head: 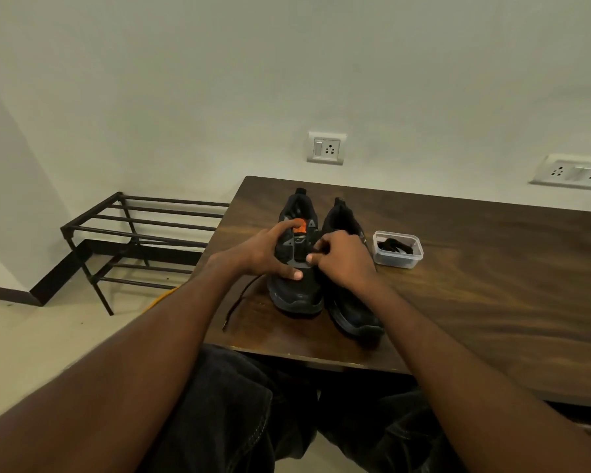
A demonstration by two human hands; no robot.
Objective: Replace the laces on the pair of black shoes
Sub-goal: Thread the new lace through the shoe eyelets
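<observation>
Sitting at a dark wooden worktop [458, 268], a person works on a pair of black shoes [350, 295] standing side by side, toes toward them. The left hand [267, 254] grips the left shoe [297, 288], probably to steady it, while the right hand [342, 259] pinches at its eyelets. A loose lace [238, 303] trails off beside it; a small clear tub [397, 249] of laces waits nearby.
</observation>
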